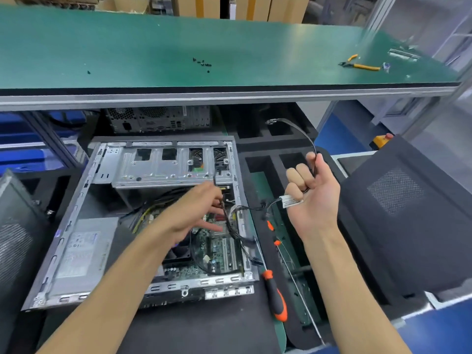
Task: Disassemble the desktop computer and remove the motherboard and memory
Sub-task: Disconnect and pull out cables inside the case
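An open desktop case (76, 208) lies flat on a black mat. The green motherboard (219, 254) shows in its lower right part, under a black fan. My left hand (196, 213) reaches into the case and pinches a bundle of thin black wires (233, 232) above the board. My right hand (310, 198) is raised to the right of the case, fingers curled round a loose grey cable (304, 135) that arcs up to a metal connector; a white label hangs from it by my palm. Memory modules are not clearly visible.
A silver power supply (84, 254) fills the case's lower left, a drive cage (168, 164) its top. An orange-black screwdriver (275, 295) lies right of the case. The green shelf (153, 47) holds several small screws and yellow-handled cutters (361, 65). Another computer stands behind; black panels flank both sides.
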### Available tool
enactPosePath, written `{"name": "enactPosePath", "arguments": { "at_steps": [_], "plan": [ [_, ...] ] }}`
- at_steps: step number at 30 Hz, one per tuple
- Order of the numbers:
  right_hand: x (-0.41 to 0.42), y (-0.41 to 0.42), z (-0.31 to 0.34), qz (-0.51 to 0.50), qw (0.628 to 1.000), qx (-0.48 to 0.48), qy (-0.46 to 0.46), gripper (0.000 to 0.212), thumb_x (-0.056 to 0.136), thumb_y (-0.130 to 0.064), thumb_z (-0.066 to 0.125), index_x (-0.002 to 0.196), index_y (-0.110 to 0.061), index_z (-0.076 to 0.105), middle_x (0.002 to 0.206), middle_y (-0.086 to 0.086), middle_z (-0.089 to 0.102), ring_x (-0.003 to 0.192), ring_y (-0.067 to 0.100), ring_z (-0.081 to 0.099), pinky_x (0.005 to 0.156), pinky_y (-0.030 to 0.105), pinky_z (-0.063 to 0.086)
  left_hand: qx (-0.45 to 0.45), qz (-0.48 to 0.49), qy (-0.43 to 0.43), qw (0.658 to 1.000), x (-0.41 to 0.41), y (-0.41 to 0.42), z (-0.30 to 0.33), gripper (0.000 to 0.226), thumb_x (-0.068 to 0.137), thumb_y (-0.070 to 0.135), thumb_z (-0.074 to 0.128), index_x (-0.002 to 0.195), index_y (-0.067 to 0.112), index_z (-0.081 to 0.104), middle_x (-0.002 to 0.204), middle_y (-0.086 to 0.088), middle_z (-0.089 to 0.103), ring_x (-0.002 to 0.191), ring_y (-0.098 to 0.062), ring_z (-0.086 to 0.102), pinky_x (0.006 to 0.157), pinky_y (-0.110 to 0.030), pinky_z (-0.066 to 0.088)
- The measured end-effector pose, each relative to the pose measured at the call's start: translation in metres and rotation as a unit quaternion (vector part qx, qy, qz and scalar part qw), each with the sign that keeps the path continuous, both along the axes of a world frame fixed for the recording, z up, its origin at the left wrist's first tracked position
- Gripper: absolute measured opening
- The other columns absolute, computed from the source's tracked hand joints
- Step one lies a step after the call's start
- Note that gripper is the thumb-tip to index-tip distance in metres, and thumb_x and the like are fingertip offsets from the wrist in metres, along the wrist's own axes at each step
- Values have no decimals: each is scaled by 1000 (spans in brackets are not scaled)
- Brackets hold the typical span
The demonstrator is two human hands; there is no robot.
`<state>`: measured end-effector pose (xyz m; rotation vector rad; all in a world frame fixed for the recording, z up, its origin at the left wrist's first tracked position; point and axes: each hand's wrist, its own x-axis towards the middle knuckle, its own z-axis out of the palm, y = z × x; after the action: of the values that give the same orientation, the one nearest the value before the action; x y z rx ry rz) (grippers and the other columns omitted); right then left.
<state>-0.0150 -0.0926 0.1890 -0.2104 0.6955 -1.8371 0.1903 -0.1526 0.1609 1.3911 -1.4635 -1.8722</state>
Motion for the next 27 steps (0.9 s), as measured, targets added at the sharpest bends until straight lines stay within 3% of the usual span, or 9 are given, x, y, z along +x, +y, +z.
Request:
{"name": "enactPosePath", "arguments": {
  "at_steps": [4, 10, 12, 15, 18, 23, 25, 27],
  "plan": [
    [-31, -3, -3, 8, 1000, 1, -25, 23, 103, -27, 48, 84, -19, 57, 64, -7, 13, 55, 10, 12, 33, 18, 18, 5, -30, 31, 999, -38, 8, 6, 10, 97, 20, 48, 89, 15, 45, 116, -23, 61, 69, -21, 63, 59, -35, 53],
    [-76, -4, -13, 18, 998, -7, -58, 23, 103, -27, 49, 83, -18, 58, 60, -8, 17, 51, 9, 15, 34, 18, 16, -112, -92, -147, 978, -86, 2, 0, 14, 102, 23, 35, 89, 17, 36, 91, -8, 74, 46, -13, 42, 45, -23, 34],
    [-89, -2, -19, 30, 997, -6, -68, 25, 103, -27, 48, 82, -18, 58, 60, -8, 17, 52, 8, 14, 35, 18, 15, -84, -67, -83, 991, -95, 1, -5, 9, 102, 20, 36, 94, 16, 41, 77, -5, 74, 45, -13, 36, 44, -21, 31],
    [-107, 1, -29, 41, 997, -3, -65, 27, 104, -28, 48, 82, -18, 60, 60, -8, 17, 53, 9, 13, 35, 18, 16, -48, 18, 53, 997, -107, -3, -4, 16, 102, 16, 39, 105, 14, 54, 65, -1, 54, 51, -13, 34, 47, -23, 26],
    [-122, 2, -37, 41, 997, -3, -62, 27, 104, -28, 48, 83, -16, 61, 61, -8, 18, 54, 9, 14, 38, 18, 17, -11, 64, 182, 981, -121, -6, 7, 17, 104, 16, 38, 108, 13, 54, 68, 1, 39, 54, -13, 29, 48, -25, 19],
    [-141, 3, -49, 64, 998, 18, -8, 28, 106, -27, 43, 84, -16, 56, 64, -6, 20, 54, 10, 18, 41, 20, 20, 20, 67, 345, 936, -143, -10, 34, 11, 103, 20, 41, 104, 23, 52, 72, 3, 36, 58, -11, 25, 43, -22, 14],
    [-143, 4, -54, 86, 996, 24, 9, 27, 106, -28, 44, 84, -17, 55, 63, -5, 37, 53, 10, 34, 43, 20, 32, 31, 84, 389, 917, -153, -11, 40, 14, 103, 20, 41, 102, 25, 54, 70, 5, 34, 57, -9, 24, 41, -19, 15],
    [-143, 4, -60, 104, 993, 30, 47, 26, 104, -29, 46, 83, -18, 57, 76, 4, 64, 66, 17, 58, 54, 24, 48, 41, 104, 427, 897, -163, -13, 43, 16, 104, 19, 41, 99, 26, 55, 69, 7, 30, 55, -7, 22, 37, -17, 15]
  ]
}}
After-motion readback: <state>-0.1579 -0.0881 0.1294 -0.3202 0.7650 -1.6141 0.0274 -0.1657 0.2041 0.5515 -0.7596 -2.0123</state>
